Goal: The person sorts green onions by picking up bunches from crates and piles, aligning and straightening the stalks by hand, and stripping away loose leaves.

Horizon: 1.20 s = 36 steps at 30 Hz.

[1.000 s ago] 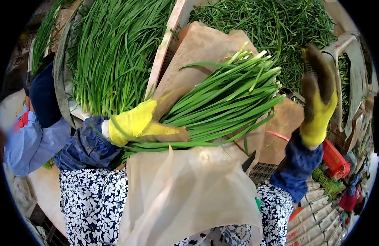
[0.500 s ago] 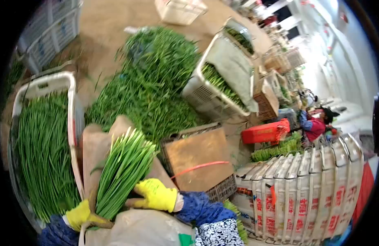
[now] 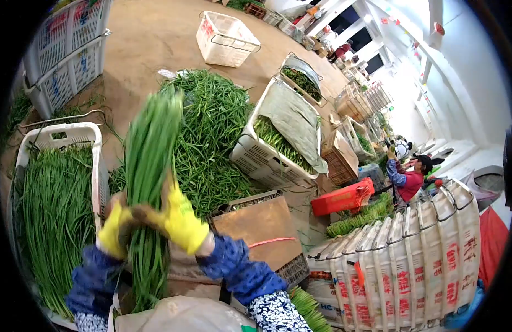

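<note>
A bunch of long green garlic chives stands nearly upright in front of me, its top blurred by motion. My left hand and my right hand, both in yellow gloves with dirty fingers, are closed around its middle from either side. The lower leaves hang down past the hands toward my lap. To the left, a white crate holds many more long green leaves laid lengthwise. A heap of loose green leaves lies on the floor beyond the bunch.
A cardboard-topped crate stands right of my hands. Farther off are a cloth-covered crate, a white basket and stacked crates. At right are nested white crates, a red box and a seated person.
The bunch has been lifted off my lap and turned more upright. My hands have risen and come closer together around it. The camera view has shifted, and the seated person's arm is raised.
</note>
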### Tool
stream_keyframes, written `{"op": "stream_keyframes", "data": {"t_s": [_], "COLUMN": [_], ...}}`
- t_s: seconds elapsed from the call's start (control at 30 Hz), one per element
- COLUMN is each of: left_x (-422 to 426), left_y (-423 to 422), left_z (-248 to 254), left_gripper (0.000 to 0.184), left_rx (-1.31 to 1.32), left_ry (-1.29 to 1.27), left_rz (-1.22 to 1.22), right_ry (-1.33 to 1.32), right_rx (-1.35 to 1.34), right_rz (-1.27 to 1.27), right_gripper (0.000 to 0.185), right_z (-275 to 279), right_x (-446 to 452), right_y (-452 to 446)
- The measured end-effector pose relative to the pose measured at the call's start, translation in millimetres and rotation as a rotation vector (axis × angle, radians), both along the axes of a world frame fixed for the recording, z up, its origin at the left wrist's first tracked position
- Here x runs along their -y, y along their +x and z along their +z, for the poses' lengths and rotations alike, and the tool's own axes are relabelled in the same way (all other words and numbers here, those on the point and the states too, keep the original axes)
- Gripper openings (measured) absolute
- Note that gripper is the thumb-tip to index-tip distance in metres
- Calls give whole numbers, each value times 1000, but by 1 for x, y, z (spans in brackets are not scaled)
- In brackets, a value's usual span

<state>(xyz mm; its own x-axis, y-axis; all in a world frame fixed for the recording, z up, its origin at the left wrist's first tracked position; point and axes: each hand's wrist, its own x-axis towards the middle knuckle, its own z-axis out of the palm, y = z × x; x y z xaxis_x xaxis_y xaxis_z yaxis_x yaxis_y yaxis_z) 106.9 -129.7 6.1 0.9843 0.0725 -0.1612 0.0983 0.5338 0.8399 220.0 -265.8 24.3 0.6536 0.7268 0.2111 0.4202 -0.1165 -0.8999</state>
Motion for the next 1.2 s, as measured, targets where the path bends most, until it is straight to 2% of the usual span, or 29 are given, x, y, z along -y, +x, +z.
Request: {"op": "stream_keyframes", "data": {"t_s": [0.07, 0.1, 0.13, 0.17, 0.2, 0.23, 0.27, 0.33, 0.37, 0.47, 0.5, 0.53, 0.57, 0.6, 0.67, 0.7, 0.73, 0.77, 0.8, 0.83, 0.87, 0.93, 0.97, 1.0, 1.03, 1.07, 1.1, 1.17, 1.2], "left_x": [-12, -14, -13, -12, -12, -8, -2, 14, 23, 38, 38, 37, 42, 44, 60, 81, 99, 113, 116, 119, 116, 110, 107, 133, 155, 143, 122, 94, 82], "left_y": [38, 57, 75, 93, 111, 123, 130, 143, 154, 163, 169, 174, 178, 175, 184, 189, 197, 206, 208, 211, 210, 210, 203, 251, 296, 279, 257, 238, 227], "left_z": [-29, -43, -36, -29, -13, -20, -23, -36, -67, -55, -63, -71, -78, -78, -131, -124, -121, -122, -135, -149, -148, -155, -169, -264, -352, -318, -281, -241, -218], "left_gripper": [34, 35, 37, 40, 39, 36, 34, 31, 26, 22, 22, 23, 24, 26, 33, 34, 35, 36, 38, 40, 47, 62, 63, 68, 74, 65, 64, 63, 63], "left_rx": [259, 410, 410, 413, 250, 257, 325, 339, 348, 304, 293, 332, 363, 382, 194, 246, 328, 394, 426, 438, 216, -189, -291, -86, 96, -191, -211, -38, 27], "left_ry": [167, 283, 111, -61, -382, -455, -538, -622, -788, -977, -1040, -1060, -1053, -1036, -891, -683, -343, -40, 146, 331, -209, -1243, -1008, -1290, -1570, -1111, -1035, -1093, -1120], "left_rz": [149, 259, 277, 298, 221, 246, 204, 242, 286, 195, 165, 138, 167, 209, 446, 590, 783, 959, 1080, 1212, 985, 390, 518, 506, 443, 444, 441, 410, 371], "right_ry": [-220, -207, -241, -330, -420, -564, -576, -644, -611, -737, -619, -630, -575, -515, -676, -628, -933, -973, -934, -1029, -1062, -1300, -1340, -1382, -1263, -1227, -1093, -1117, -1184], "right_rx": [225, 301, 447, 463, 475, 416, 564, 620, 654, 655, 658, 655, 514, 358, 459, 575, 518, 583, 674, 590, 678, 579, 531, 487, 378, 278, 438, 629, 628], "right_rz": [-107, -119, -122, -138, -154, -164, -229, -244, -279, -348, -361, -362, -326, -280, -300, -257, -230, -239, -147, -114, 2, 112, 76, 25, 67, 132, 113, 67, 110], "right_gripper": [122, 133, 135, 136, 137, 138, 138, 134, 128, 125, 113, 113, 105, 98, 81, 68, 55, 50, 52, 53, 48, 35, 33, 36, 39, 39, 38, 30, 25], "right_z": [28, 30, 38, 43, 46, 48, 31, 13, 0, -28, -32, -33, -33, -32, -18, -8, 8, 15, 10, 8, -3, -61, -115, -163, -197, -185, -201, -142, -122], "right_x": [-15, -17, -12, -6, 3, 10, 22, 38, 39, 41, 43, 46, 50, 51, 54, 56, 48, 42, 43, 36, 33, 7, 2, 0, 11, -6, 0, -30, -38], "right_y": [8, 12, 15, 15, 15, 18, 21, 31, 35, 58, 65, 72, 78, 81, 94, 104, 113, 122, 139, 143, 153, 166, 172, 169, 173, 162, 162, 142, 144]}}
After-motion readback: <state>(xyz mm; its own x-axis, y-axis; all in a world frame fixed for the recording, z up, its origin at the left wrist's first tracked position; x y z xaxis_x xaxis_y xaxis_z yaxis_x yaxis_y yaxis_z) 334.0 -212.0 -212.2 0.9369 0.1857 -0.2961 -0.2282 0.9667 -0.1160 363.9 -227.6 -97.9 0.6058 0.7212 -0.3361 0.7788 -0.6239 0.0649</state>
